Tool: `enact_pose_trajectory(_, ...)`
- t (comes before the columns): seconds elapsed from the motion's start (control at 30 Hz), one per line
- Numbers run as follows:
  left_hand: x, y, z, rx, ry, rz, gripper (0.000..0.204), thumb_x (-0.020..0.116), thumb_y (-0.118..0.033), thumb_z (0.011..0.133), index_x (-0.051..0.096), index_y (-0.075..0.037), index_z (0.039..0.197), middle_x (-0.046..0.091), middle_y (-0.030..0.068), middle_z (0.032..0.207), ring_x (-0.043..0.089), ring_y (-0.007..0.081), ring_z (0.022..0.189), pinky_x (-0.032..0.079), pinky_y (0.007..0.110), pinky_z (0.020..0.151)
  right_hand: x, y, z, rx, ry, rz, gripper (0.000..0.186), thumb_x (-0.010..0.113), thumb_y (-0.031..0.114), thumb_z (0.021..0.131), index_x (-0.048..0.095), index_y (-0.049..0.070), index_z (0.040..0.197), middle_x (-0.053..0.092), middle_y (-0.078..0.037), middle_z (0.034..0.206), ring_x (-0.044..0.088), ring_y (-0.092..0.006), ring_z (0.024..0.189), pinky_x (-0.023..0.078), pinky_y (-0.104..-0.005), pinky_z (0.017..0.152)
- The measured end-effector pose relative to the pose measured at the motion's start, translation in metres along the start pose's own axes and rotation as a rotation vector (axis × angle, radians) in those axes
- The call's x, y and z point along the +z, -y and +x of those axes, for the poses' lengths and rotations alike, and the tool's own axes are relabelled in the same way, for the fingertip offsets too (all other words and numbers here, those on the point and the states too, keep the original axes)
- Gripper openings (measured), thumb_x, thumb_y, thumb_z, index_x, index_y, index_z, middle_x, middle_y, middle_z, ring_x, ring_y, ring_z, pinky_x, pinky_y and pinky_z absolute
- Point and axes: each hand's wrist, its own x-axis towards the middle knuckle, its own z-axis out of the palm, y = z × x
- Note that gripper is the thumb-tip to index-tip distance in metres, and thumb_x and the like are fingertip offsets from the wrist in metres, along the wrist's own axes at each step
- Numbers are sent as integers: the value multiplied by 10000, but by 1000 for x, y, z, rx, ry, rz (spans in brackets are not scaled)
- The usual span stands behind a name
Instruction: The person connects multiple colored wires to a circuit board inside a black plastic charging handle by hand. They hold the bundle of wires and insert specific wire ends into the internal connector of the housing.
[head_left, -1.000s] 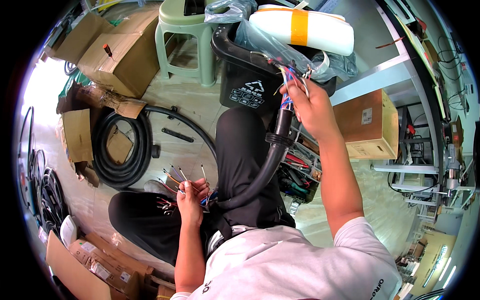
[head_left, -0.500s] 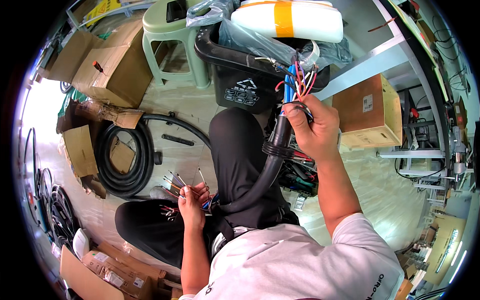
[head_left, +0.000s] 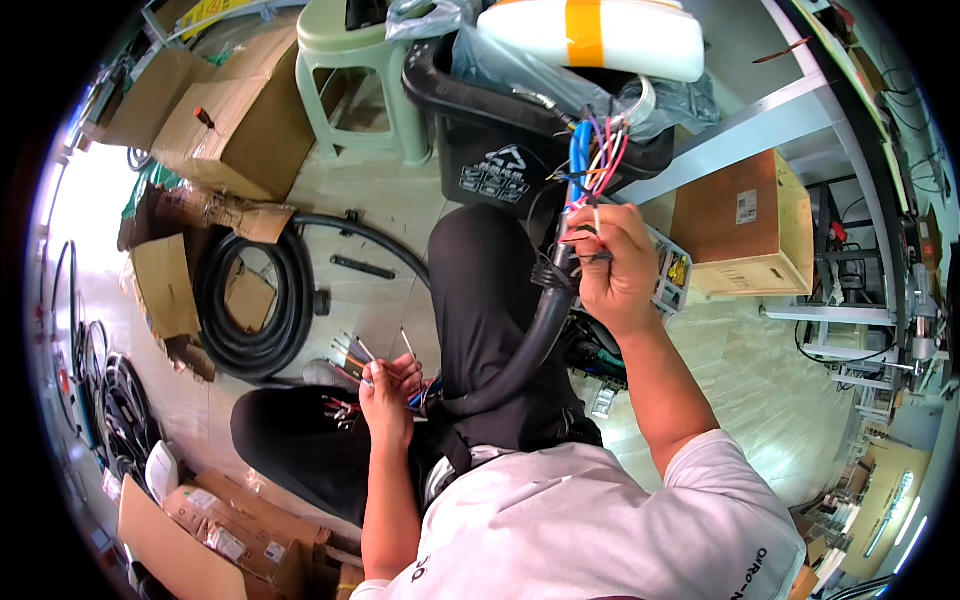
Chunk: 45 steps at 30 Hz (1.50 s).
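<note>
A thick black cable (head_left: pixel 510 388) bends across my lap and rises past my right knee. Its upper end opens into loose blue, red, white, purple and black wires (head_left: pixel 598 160). My right hand (head_left: pixel 620 268) is closed beside that end, pinching a few of the thin wires; its fingertips partly hide them. Just left of its fingers, black loops (head_left: pixel 552 272) go round the cable sheath. Over my left thigh, my left hand (head_left: pixel 386 402) is closed on a fan of thin wires (head_left: pixel 352 352) with light tips, which come out near the cable's lower end.
Ahead stands a black bin (head_left: pixel 490 150) with plastic bags and a white taped roll (head_left: pixel 590 38). Left lie a coiled black hose (head_left: pixel 300 330) and open cardboard boxes (head_left: pixel 240 130). A green stool (head_left: pixel 365 75) is beside the bin. A wooden box (head_left: pixel 745 220) sits under the bench at right.
My right hand has moved down a little along the cable end and now pinches wires lower, with its fingers turned inward. My left hand stays nearly where it was. The view has shifted slightly.
</note>
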Motion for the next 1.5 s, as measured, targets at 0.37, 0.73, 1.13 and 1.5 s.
enact_pose_trajectory(0.37,-3,4,5,27,30,-6,258,439,-310,985,474,-66,912,643,203,992,620,212,802,522,312,715,-7,0,22,-18,176,-90,534,588,113,861,426,29,1363,551,-51,707,408,-198,551,393,-312,517)
enact_pose_trajectory(0.73,-5,3,5,26,23,4,270,442,-325,983,476,-64,918,642,196,985,619,206,803,518,308,714,1,15,22,626,5,428,349,530,58,886,461,-42,1213,553,-27,704,473,-82,496,432,-222,493)
enact_pose_trajectory(1.13,0,0,3,13,22,7,272,437,-326,985,468,-68,903,644,191,979,617,200,795,515,308,711,-15,14,23,261,149,5,550,516,-48,833,392,65,1357,575,-102,1244,632,-224,737,521,-303,648)
enact_pose_trajectory(1.5,0,1,3,24,43,19,284,437,-336,984,462,-66,900,644,180,969,616,195,787,511,303,705,-17,-5,45,-3,98,-399,620,531,-87,665,510,86,1260,548,-95,1153,482,-305,1003,422,-380,874)
